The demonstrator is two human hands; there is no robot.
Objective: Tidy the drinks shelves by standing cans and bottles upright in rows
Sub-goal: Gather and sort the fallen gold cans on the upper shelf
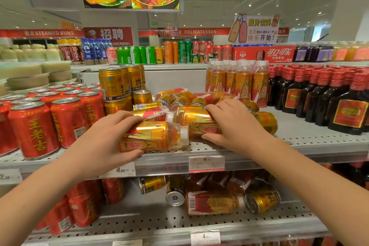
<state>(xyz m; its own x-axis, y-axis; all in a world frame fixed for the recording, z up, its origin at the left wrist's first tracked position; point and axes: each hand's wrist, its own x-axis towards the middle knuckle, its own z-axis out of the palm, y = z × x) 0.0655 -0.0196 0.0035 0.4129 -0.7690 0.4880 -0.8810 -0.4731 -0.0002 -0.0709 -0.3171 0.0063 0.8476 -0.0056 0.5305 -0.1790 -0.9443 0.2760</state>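
On the middle shelf (299, 146) lies a jumble of toppled gold cans and gold-and-red bottles (179, 98). My left hand (105, 138) grips one lying bottle (155, 136) near the shelf's front edge, its white cap pointing right. My right hand (235, 124) is closed over a second lying bottle (191, 118) just behind it, cap pointing left. Upright bottles of the same kind (239, 80) stand in rows at the back right. Gold cans (117, 84) are stacked upright at the back left.
Red cans (38, 126) stand in rows at the left; dark red-capped bottles (329, 96) fill the right. The lower shelf (159, 223) holds more toppled cans and bottles (215, 199). Price tags (206, 164) line the shelf edge. Mixed cans stand on the top shelf (179, 52).
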